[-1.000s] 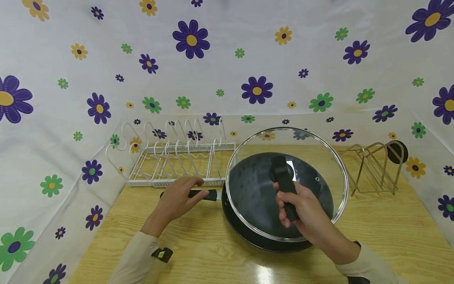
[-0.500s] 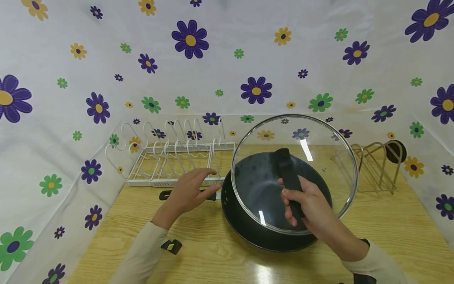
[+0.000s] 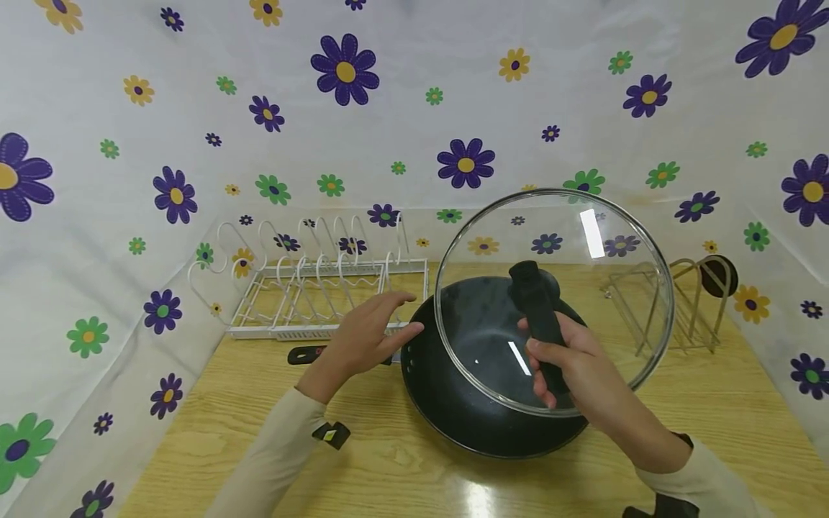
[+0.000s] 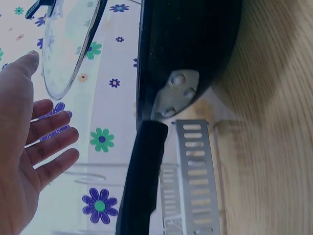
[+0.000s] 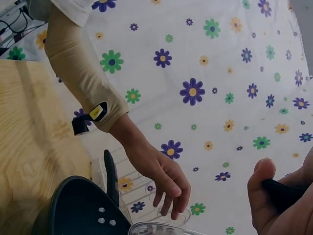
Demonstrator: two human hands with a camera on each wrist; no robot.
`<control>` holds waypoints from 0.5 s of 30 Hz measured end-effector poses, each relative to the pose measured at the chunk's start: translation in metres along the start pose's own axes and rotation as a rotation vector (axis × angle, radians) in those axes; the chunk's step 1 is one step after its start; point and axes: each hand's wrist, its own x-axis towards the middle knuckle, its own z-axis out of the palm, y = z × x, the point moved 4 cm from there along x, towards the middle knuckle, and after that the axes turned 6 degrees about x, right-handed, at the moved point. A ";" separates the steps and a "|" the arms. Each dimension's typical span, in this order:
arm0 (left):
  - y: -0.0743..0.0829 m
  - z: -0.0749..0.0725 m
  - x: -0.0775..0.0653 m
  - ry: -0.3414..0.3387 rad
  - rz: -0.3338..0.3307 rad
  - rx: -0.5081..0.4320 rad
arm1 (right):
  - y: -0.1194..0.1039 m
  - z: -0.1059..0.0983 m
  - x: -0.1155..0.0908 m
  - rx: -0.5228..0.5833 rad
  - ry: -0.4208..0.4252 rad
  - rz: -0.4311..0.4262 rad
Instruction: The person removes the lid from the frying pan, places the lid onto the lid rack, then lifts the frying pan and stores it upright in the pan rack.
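My right hand [image 3: 583, 367] grips the black handle [image 3: 542, 316] of a round glass lid [image 3: 479, 237] with a metal rim. The lid is held tilted above a black wok [image 3: 466, 410] that sits on the table, and it overlaps the wok's right part in the head view. My left hand [image 3: 363, 334] hovers over the wok's long black handle [image 4: 144, 176], fingers spread and holding nothing. In the left wrist view that hand [image 4: 29, 132] stands apart from the handle. Rivets [image 4: 177, 93] join the handle to the wok's side.
A white wire rack [image 3: 311, 288] stands at the back left of the wooden table [image 3: 388, 482]. At the back right is a brass-coloured wire rack [image 3: 696, 309] with a round black piece [image 3: 719, 275] at its end. Flower-printed cloth [image 3: 414, 108] hangs behind.
The lid has risen off the wok and moved to the right in my right hand, uncovering more of the wok. My left hand has moved right and upward, towards the wok's rim.
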 end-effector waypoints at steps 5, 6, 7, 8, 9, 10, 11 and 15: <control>0.007 0.002 0.009 0.009 -0.007 -0.012 | -0.005 -0.007 -0.001 -0.043 0.000 -0.008; 0.008 0.003 0.011 0.010 -0.009 -0.013 | -0.006 -0.008 -0.001 -0.046 0.000 -0.014; 0.008 0.004 0.012 0.011 -0.013 -0.013 | -0.007 -0.009 -0.001 -0.046 0.001 -0.017; 0.009 0.005 0.014 0.010 -0.015 -0.020 | -0.008 -0.011 -0.001 -0.044 0.002 -0.022; 0.009 0.006 0.016 0.008 -0.017 -0.025 | -0.008 -0.012 -0.001 -0.045 0.006 -0.024; 0.010 0.007 0.018 0.006 -0.018 -0.028 | -0.009 -0.014 -0.001 -0.047 0.010 -0.026; 0.011 0.008 0.019 0.005 -0.019 -0.030 | -0.009 -0.016 -0.001 -0.046 0.015 -0.030; 0.016 0.009 0.027 0.000 -0.014 -0.041 | -0.011 -0.025 -0.001 -0.062 0.043 -0.042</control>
